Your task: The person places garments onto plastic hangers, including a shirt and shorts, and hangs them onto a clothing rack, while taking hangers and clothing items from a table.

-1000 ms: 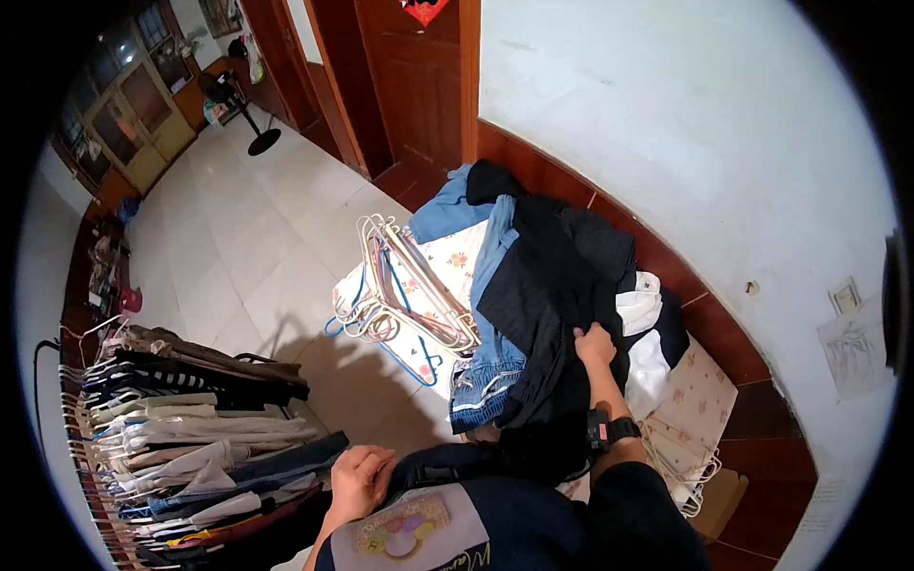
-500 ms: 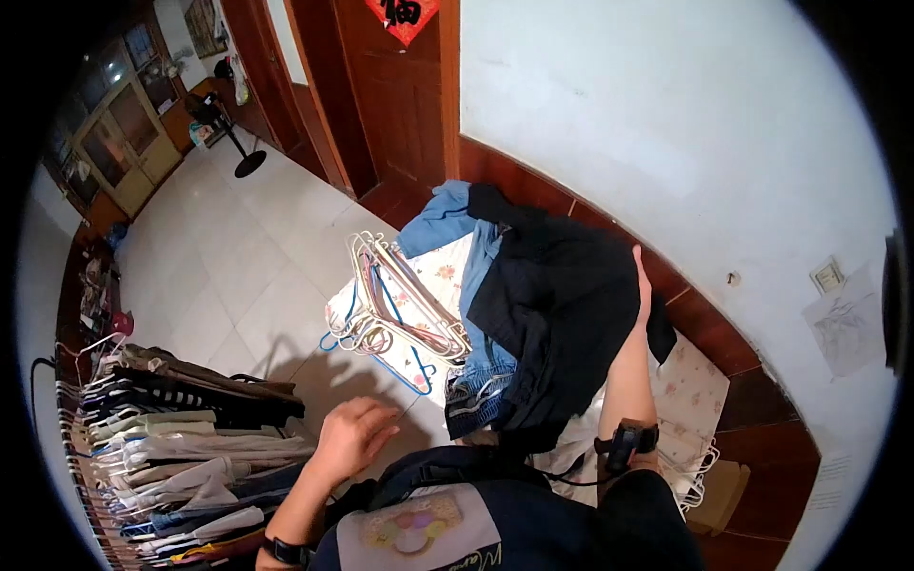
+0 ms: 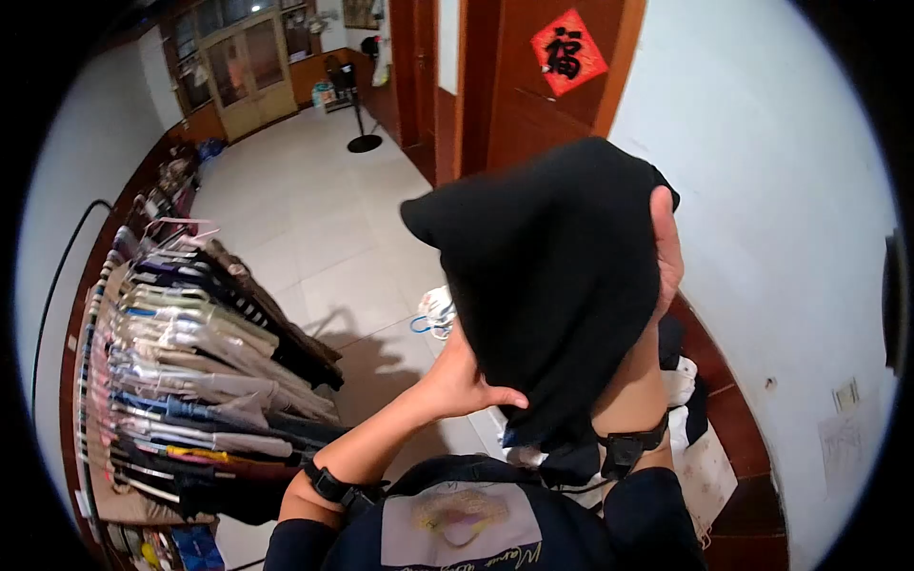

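A black garment [image 3: 552, 276] hangs raised in front of me, and its exact kind cannot be made out. My left hand [image 3: 471, 381] grips its lower left side, with the thumb over the cloth and the fingers mostly behind it. At the upper right edge, my right hand [image 3: 669, 247] holds the same cloth, most of its fingers hidden behind the fabric. Below the garment, part of a clothes pile [image 3: 678, 381] shows on the right, dark and white pieces together. A few white and blue hangers [image 3: 436, 314] peek out left of the garment.
To my left stands a rack packed with hung clothes [image 3: 209, 362]. A floor fan [image 3: 362, 143] is at the far end of the tiled floor [image 3: 286, 224]. A wooden door [image 3: 514, 124] with a red sign and a white wall [image 3: 752, 209] border the right.
The black garment has come up off the pile and is now in both hands. My left hand, empty before, has moved right onto it. The view has swung toward the left.
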### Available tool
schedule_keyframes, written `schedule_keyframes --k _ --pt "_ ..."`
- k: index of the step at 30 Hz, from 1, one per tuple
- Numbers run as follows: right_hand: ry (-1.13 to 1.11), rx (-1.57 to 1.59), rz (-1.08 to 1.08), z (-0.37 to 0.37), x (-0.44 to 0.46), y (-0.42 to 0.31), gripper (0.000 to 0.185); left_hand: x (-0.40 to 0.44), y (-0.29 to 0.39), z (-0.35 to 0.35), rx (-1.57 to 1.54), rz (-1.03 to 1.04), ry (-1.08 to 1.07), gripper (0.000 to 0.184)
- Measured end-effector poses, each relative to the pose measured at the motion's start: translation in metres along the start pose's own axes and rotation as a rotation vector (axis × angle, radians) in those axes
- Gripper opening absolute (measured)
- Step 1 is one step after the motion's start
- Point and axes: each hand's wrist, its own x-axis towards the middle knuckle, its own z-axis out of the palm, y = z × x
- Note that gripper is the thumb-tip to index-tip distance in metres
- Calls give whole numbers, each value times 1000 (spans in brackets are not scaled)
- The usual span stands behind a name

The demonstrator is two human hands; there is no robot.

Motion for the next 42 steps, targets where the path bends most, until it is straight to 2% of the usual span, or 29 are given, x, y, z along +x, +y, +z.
schedule_keyframes --k 1,2,3,5,6,7,9,10,11,13,14,15,17,18,19,20,21,22,25,27,29,31,33,34,35,37,38,41,42 --pt "-63 61 67 7 4 15 35 -7 3 -5 21 2 -8 125" --pt "45 -55 -18 14 6 35 26 -17 9 -11 -28 -26 48 103" --pt "36 -40 -3 16 9 50 26 -26 11 -16 -16 -37 64 103" --pt "134 -307 -61 10 17 82 20 -44 13 -28 -514 -303 146 83" --pt "203 -356 33 10 22 96 17 -54 10 -39 -432 -249 96 71" --pt "117 -350 48 -4 25 114 19 -67 3 -45 -426 -256 113 71" --pt "138 -372 214 -23 23 147 23 -94 -14 -55 -736 -78 216 72" --pt "111 -281 276 -32 18 164 30 -103 -15 -65 -759 -42 304 75" --pt "4 -305 409 -51 10 176 40 -108 -17 -78 -918 -42 294 66" --pt "-62 -327 566 -55 -12 196 56 -124 -32 -103 -1261 -237 452 61" --pt "-94 -389 588 -60 -25 206 66 -135 -46 -104 -1253 -237 487 61" --pt "-128 -453 606 -63 -37 214 75 -145 -67 -102 -1388 -204 566 57" --pt "-220 -331 663 -53 -53 225 104 -157 -94 -101 -1657 -119 710 50" --pt "-244 -367 647 -49 -58 230 108 -151 -68 -113 -1728 102 533 45" --pt "-264 -404 626 -46 -61 234 113 -152 -64 -113 -1724 102 546 45" --pt "-264 -398 630 -42 -63 237 113 -153 -63 -113 -1678 -121 667 44" --pt "-290 -566 656 -38 -65 239 115 -156 -61 -113 -1618 -347 776 43" --pt "-312 -738 679 -36 -67 241 118 -158 -49 -115 -1588 -415 811 42" --pt "-241 -733 780 -30 -75 251 112 -163 -39 -118 -1438 -558 693 41" --pt "-219 -786 750 -28 -77 256 111 -172 -45 -120 -1433 -621 589 39" --pt "-302 -1215 737 -39 -81 261 114 -178 -38 -125 -1135 -743 498 40" --pt "-345 -1261 689 -43 -80 262 115 -190 -50 -125 -1157 -650 460 44" --pt "-512 -1358 462 -36 -75 253 116 -197 -56 -126 -943 -547 195 46" --pt "-525 -1308 322 -29 -74 255 107 -197 -57 -131 -922 -573 54 52" --pt "-530 -1310 325 -27 -68 253 107 -198 -56 -128 -925 -570 59 52" --pt "-1007 -1425 171 -25 -55 251 92 -200 -56 -121 -1018 -362 45 56" --pt "-993 -1385 227 -20 -53 252 72 -199 -58 -122 -1074 -481 -33 59" --pt "-1025 -1316 274 -42 -51 258 69 -198 -62 -124 -959 -586 -74 56" --pt "-984 -1310 92 -41 -50 259 63 -198 -65 -124 -896 -582 -11 49"
